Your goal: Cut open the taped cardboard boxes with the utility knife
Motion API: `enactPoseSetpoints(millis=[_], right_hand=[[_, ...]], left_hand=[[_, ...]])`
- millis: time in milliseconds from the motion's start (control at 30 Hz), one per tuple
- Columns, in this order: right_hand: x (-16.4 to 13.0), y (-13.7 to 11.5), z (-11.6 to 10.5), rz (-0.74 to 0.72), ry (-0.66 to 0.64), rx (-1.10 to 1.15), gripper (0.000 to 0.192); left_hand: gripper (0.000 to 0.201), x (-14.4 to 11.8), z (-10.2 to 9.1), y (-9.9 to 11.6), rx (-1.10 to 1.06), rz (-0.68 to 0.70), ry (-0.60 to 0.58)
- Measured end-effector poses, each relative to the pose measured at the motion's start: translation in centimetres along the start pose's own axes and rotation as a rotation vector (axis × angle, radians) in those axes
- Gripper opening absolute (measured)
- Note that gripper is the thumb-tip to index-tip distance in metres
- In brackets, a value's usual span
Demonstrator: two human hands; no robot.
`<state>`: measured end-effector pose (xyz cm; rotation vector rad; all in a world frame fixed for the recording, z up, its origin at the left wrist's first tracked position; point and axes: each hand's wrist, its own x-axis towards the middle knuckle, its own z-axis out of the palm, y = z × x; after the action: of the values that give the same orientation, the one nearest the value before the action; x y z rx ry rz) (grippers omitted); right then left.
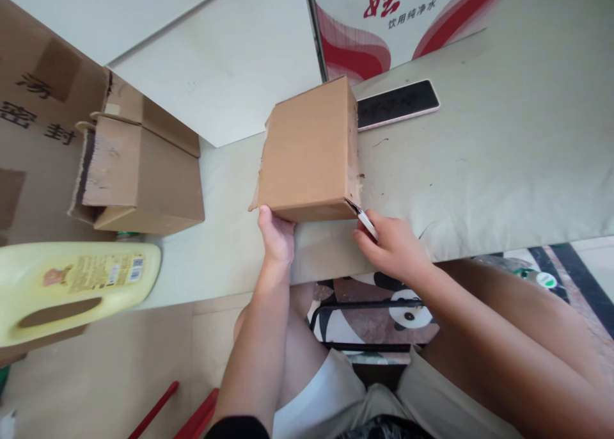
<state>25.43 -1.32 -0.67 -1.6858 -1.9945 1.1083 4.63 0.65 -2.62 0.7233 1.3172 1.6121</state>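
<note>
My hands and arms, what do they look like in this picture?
Your left hand and right hand are bare, with no gloves or wristbands showing. Black fabric, apparently a sleeve edge, crosses your left arm; your right arm shows no sleeve.

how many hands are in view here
2: the left hand holds the brown box near its closest left corner, its fingers mostly hidden; the right hand grips a white tool at the closest right corner.
</note>
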Motion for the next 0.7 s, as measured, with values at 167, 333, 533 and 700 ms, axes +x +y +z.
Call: enactPoseSetpoints(millis=[167,333,533,700], right_hand=[[-0.01,0.04,-0.04,-0.008,0.009,-0.001,0.019],[-0.04,-0.05,-0.11,0.004,-0.004,0.002,0.018],[-0.04,-0.1,-0.12,0.002,-0.001,0.016,0.018],[-0.02,0.07,0.01,-0.004,0.022,0.017,0.018]], left_hand=[[0.078,-0.01,-0.14,-0.12,-0.006,0.008,-0.01],[0.08,0.01,-0.06,-0.1,-0.012,0.004,-0.006],[0.077,0.06,-0.12,-0.1,-0.007,0.008,-0.017],[0.077,0.09,-0.28,-0.18,-0.001,0.0,-0.008]])
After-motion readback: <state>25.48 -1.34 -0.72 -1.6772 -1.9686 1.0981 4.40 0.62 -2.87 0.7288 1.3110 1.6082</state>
